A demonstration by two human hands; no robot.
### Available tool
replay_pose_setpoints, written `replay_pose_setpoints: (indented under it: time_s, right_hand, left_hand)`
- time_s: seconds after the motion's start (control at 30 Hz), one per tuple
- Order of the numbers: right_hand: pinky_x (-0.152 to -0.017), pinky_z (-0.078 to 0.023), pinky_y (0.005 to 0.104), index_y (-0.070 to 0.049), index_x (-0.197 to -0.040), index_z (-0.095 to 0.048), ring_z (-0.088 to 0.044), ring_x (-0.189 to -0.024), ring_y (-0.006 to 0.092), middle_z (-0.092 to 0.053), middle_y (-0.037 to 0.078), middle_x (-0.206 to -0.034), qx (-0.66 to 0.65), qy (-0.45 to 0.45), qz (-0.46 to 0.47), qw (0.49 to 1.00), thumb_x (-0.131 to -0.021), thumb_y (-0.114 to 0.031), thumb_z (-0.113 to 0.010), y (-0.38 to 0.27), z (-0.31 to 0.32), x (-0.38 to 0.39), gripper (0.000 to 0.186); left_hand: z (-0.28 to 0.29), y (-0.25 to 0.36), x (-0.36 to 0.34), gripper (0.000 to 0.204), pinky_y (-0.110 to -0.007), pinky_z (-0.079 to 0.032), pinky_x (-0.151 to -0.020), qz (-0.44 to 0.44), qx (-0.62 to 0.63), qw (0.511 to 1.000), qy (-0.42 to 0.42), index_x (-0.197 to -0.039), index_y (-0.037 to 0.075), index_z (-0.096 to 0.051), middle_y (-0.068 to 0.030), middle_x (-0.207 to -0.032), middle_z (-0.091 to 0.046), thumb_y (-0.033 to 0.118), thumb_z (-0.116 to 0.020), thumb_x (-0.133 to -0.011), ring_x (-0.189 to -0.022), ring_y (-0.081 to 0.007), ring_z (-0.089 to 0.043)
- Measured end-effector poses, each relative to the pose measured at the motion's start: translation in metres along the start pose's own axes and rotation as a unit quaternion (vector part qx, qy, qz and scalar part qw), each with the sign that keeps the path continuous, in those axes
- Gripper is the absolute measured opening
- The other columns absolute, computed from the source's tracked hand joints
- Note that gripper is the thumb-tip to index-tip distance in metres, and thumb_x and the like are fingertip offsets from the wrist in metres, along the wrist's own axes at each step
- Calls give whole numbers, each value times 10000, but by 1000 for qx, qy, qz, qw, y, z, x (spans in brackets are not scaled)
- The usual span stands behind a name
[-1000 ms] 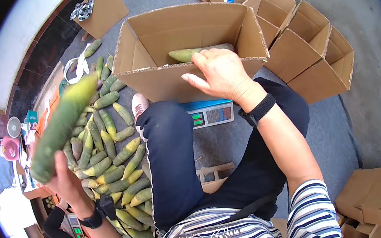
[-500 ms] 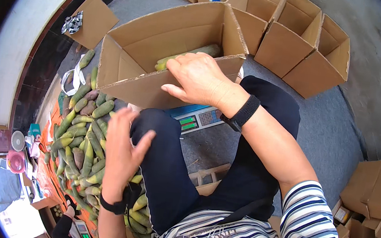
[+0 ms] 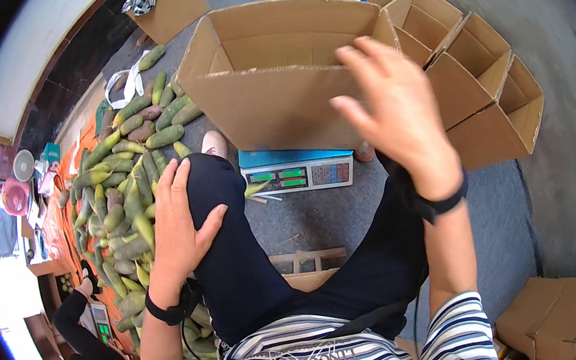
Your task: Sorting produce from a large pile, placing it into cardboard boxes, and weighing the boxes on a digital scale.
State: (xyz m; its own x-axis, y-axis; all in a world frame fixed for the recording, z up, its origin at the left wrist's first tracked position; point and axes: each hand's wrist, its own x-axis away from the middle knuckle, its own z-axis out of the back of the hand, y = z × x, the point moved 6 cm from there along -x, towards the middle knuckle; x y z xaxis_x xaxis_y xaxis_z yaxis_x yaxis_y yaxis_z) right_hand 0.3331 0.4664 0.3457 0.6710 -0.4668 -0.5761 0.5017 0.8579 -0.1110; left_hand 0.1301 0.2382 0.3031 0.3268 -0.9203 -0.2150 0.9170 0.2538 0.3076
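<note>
My right hand [image 3: 390, 106] is raised at the near rim of an open cardboard box [image 3: 254, 104], fingers apart and holding nothing, slightly blurred. The box stands over a digital scale [image 3: 295, 177] with a blue top; whatever lies on its bottom is hidden. My left hand [image 3: 181, 232] lies on my left knee, fingers extended, thumb apart, empty. Just left of it spreads a big pile of green and yellow long radishes [image 3: 113, 194] on an orange sheet.
Several open cartons [image 3: 460, 64] curve along the back right; another box with checked cloth [image 3: 169, 7] is at back left. Flattened cardboard [image 3: 548, 313] lies lower right, a wooden frame [image 3: 307, 261] between my legs. A co-worker's leg [image 3: 78, 334] shows lower left, near a pink basin [image 3: 15, 197].
A second ago my left hand held a long green radish; now it rests empty on my knee. My right hand has lifted off the radish inside the box and moved rightward.
</note>
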Motion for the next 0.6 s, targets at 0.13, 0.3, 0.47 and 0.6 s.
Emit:
replay_pose_setpoints:
  time_s: [0.13,0.3,0.47,0.6]
  right_hand:
    - [-1041,-417,449,-43,-1323,-551,-504,-1245,375,-522,219,-1358,5,-61,-101,993,-859,-350,-681,23,54,47,571]
    - [-1062,-403,451,-49,-1339,-540,-485,-1269,398,-487,230,-1388,-10,-167,-200,966,-857,-321,-689,22,53,135,573]
    - [-852,-491,386,41,-1039,-655,-639,-981,329,-665,195,-1063,-203,-48,-128,970,-761,-107,-657,-42,132,105,315]
    - [-557,-425,266,-78,-888,-657,-611,-709,138,-626,31,-808,-622,70,118,771,-778,-3,-735,-104,206,88,154]
  left_hand:
    - [8,-10,6,766,-473,-312,-1116,14,9,1000,12,-1443,16,-357,-266,-1457,-362,212,-739,-809,-1336,-424,-375]
    - [9,-17,8,760,-461,-301,-1125,19,23,999,19,-1446,25,-363,-256,-1460,-363,212,-733,-809,-1338,-416,-374]
    - [15,-30,13,753,-461,-295,-1128,29,24,999,30,-1445,27,-372,-240,-1455,-377,207,-726,-806,-1342,-400,-375]
    - [15,-28,15,744,-460,-290,-1131,28,22,999,36,-1447,30,-374,-233,-1459,-379,228,-715,-816,-1348,-392,-374]
